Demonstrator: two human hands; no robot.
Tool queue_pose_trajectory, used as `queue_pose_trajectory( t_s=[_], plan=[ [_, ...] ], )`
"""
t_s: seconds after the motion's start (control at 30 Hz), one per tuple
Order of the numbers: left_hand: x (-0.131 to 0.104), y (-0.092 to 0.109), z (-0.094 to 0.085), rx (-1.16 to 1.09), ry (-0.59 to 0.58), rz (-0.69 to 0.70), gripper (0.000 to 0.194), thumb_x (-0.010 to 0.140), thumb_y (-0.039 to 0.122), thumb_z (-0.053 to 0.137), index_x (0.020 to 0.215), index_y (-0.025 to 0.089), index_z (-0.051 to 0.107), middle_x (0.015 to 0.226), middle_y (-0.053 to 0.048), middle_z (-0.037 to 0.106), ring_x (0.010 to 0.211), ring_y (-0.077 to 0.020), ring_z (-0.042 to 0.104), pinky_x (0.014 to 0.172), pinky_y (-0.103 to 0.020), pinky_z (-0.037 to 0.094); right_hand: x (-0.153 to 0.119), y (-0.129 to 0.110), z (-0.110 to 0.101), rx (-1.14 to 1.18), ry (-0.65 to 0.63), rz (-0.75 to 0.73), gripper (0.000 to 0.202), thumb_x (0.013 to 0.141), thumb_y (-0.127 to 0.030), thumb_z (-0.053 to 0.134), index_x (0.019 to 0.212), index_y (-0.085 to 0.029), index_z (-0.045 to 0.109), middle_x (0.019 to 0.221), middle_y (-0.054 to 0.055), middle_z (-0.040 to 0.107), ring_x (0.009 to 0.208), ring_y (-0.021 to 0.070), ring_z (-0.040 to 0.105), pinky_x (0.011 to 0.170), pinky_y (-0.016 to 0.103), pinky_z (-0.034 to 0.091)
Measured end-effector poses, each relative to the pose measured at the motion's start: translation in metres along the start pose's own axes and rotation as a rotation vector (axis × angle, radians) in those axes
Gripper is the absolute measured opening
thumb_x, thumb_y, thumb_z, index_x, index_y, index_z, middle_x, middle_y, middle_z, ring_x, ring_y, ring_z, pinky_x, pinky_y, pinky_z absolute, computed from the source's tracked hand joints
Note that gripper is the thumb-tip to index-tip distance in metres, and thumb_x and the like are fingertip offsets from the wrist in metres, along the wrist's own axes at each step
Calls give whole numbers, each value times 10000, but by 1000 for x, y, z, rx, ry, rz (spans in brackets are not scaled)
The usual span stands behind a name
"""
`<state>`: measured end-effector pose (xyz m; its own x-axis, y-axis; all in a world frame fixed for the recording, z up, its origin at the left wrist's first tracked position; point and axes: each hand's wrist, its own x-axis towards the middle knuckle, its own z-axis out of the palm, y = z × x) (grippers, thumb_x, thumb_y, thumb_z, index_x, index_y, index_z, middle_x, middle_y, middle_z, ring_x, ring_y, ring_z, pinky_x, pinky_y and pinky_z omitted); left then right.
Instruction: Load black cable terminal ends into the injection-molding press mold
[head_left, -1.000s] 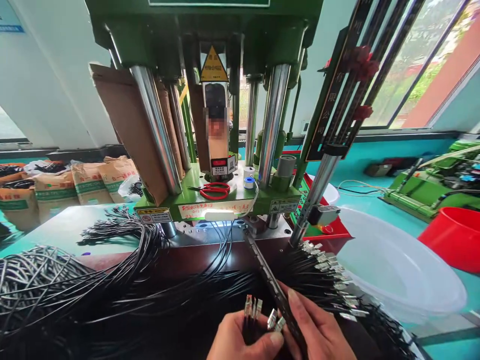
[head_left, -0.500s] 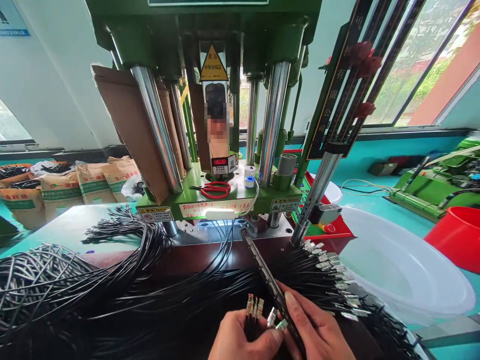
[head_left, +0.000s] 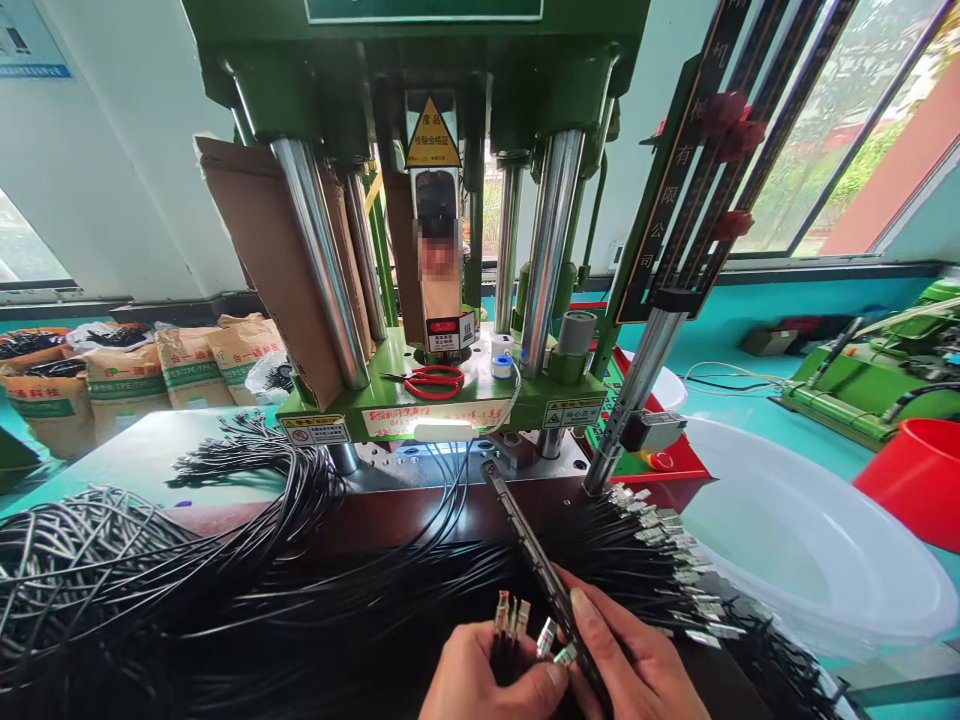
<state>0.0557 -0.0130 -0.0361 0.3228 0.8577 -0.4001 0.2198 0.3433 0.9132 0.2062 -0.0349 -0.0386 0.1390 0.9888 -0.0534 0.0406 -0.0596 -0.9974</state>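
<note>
My left hand (head_left: 487, 675) is closed round several black cables whose silvery metal connectors (head_left: 513, 614) stick up past the fingers. Two more connectors (head_left: 555, 640) poke out between its thumb and the bar. My right hand (head_left: 626, 640) grips a long dark slotted metal bar (head_left: 529, 545). The bar slants up and left, its far end by the press's lower plate. Both hands are close together, nearly touching. Black cables (head_left: 360, 600) lie in a wide bundle under and beyond them, with a row of metal connector ends (head_left: 664, 530) to the right.
A green press (head_left: 420, 60) with steel columns stands ahead. Red-handled scissors (head_left: 433, 380) and a small blue-and-white roll (head_left: 502, 366) sit on its ledge. Coiled cables (head_left: 90, 560) lie left. A white tub (head_left: 810, 530) and a red bucket (head_left: 915, 475) stand right.
The view has shifted slightly, so the press appears a little lower and further right. Both hands keep their holds, with hardly any movement.
</note>
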Motion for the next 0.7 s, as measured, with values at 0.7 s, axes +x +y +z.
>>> queue_pose_trajectory(
  t_s=[0.7],
  plan=[
    [-3, 4, -2, -369, -33, -59, 637, 498, 683, 745, 790, 140, 582, 530, 24, 529, 413, -80, 457, 427, -204, 349, -8, -9, -6, 42, 39, 48, 489, 786, -574, 605, 1117, -230, 714, 611, 41, 693, 457, 188, 614, 402, 262, 514]
  ],
)
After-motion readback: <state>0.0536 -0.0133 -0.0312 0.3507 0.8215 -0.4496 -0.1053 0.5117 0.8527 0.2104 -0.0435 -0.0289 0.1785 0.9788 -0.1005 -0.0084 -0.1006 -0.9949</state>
